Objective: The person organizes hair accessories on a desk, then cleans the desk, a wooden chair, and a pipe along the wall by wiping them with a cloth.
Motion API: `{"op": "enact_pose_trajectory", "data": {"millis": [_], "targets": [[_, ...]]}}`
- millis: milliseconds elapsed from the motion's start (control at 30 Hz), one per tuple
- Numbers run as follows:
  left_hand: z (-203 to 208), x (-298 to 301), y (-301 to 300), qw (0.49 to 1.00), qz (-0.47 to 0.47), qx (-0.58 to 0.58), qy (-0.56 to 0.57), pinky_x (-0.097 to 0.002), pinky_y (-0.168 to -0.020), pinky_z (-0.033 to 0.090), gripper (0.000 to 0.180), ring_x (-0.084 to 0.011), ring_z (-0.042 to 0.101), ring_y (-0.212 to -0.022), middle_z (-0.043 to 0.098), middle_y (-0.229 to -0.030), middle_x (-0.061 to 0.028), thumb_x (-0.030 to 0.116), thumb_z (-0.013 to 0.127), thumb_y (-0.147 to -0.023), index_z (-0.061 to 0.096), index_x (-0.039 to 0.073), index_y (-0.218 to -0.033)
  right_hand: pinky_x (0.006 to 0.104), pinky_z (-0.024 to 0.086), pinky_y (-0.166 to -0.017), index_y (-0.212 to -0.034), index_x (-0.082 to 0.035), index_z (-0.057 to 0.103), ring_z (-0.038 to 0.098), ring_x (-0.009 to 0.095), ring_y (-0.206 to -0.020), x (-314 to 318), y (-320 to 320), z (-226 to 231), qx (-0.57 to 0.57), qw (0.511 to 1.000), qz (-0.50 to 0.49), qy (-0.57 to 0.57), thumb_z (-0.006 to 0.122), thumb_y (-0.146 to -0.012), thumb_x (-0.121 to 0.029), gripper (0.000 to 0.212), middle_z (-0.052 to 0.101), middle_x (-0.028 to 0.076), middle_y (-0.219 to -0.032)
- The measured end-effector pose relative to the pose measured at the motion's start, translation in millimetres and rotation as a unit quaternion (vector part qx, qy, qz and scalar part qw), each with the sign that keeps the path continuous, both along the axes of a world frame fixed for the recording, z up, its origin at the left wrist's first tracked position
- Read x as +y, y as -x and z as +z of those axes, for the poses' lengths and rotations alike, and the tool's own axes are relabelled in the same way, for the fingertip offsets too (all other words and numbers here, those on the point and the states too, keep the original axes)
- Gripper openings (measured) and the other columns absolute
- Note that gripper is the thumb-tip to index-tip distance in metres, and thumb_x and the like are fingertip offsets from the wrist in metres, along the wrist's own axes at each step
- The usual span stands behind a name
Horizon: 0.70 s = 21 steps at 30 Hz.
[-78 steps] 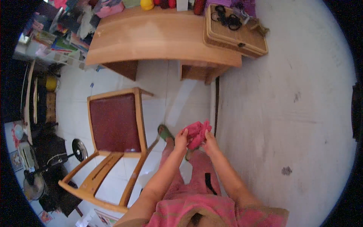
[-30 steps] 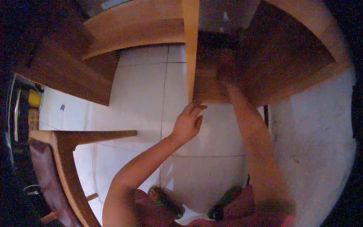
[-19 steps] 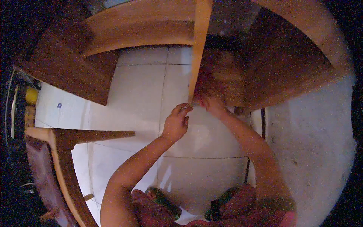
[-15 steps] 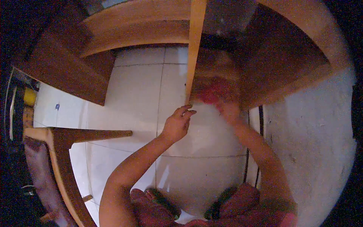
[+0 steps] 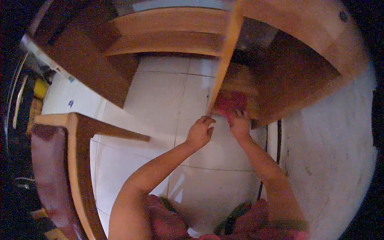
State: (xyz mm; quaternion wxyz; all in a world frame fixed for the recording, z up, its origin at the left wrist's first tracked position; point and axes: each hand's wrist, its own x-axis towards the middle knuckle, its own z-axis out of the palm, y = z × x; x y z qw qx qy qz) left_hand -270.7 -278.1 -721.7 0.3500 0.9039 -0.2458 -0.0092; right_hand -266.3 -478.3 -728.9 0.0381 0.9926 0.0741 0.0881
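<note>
My right hand (image 5: 239,127) reaches into the low wooden compartment, its fingers on a bunched red cloth (image 5: 233,101). The cloth lies against the wooden surface inside, and part of it is hidden by the fingers. At the lower end of an upright wooden panel (image 5: 226,60) is my left hand (image 5: 199,133). Its fingertips touch the panel's end or come very near it, while the thumb stands apart from the bent fingers. Nothing shows between that thumb and the fingers.
A chair with a dark padded seat (image 5: 50,168) stands at the left, one leg (image 5: 124,134) pointing inward. Pale floor tiles (image 5: 156,100) stretch below the wooden furniture. A scuffed whitish wall (image 5: 324,160) runs along the right. My knees are at the bottom.
The view has shifted, so the furniture sits lower and mostly farther right. My right hand, blurred before, now shows clearly on the red cloth. My left hand remains by the panel's end.
</note>
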Motion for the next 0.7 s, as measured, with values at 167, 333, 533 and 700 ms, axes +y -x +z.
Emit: {"op": "enact_pose_trajectory", "data": {"millis": [167,333,533,700], "targets": [[-14.2,1.2,6.2,0.765,0.156,0.502,0.372,-0.0299,-0.066,0.047,0.039,-0.0168,0.055,-0.081,0.058,-0.101,-0.0061,0.043,0.047,-0.094,0.053,0.01,-0.113,0.0382,0.046,-0.085,-0.118,-0.008,0.058,0.06,0.032,-0.093,39.2,22.4,-29.7,0.172,0.826,-0.125,-0.521,0.051,-0.093,-0.022,0.03,0.063,0.013,-0.104],[-15.8,11.9,-15.2,0.711,0.233,0.373,0.549,-0.0272,-0.066,0.045,0.049,-0.015,0.053,-0.079,0.056,-0.097,-0.0054,0.052,0.039,-0.095,0.05,0.006,-0.108,0.0363,0.045,-0.086,-0.115,0.001,0.056,0.059,0.029,-0.093,115.0,15.7,56.5,0.162,0.664,-0.113,-0.721,0.05,-0.094,-0.016,0.028,0.06,0.015,-0.102],[-7.1,20.4,-46.3,0.649,0.343,0.266,0.625,-0.0319,-0.06,0.045,0.044,-0.0186,0.055,-0.073,0.054,-0.101,-0.0085,0.048,0.039,-0.096,0.046,0.009,-0.116,0.047,0.036,-0.098,-0.123,-0.005,0.053,0.047,0.033,-0.117,168.8,-97.1,146.3,-0.33,0.886,0.126,-0.301,0.056,-0.089,-0.015,0.036,0.05,0.018,-0.125],[-5.5,3.5,-27.2,0.599,0.372,0.352,0.615,-0.0313,-0.052,0.042,0.05,-0.0181,0.054,-0.067,0.054,-0.101,-0.0088,0.052,0.042,-0.093,0.044,0.009,-0.118,0.0524,0.033,-0.1,-0.126,-0.016,0.054,0.044,0.034,-0.121,181.8,-204.4,123.2,-0.308,0.928,0.025,-0.206,0.054,-0.087,-0.025,0.04,0.047,0.012,-0.133]]}}
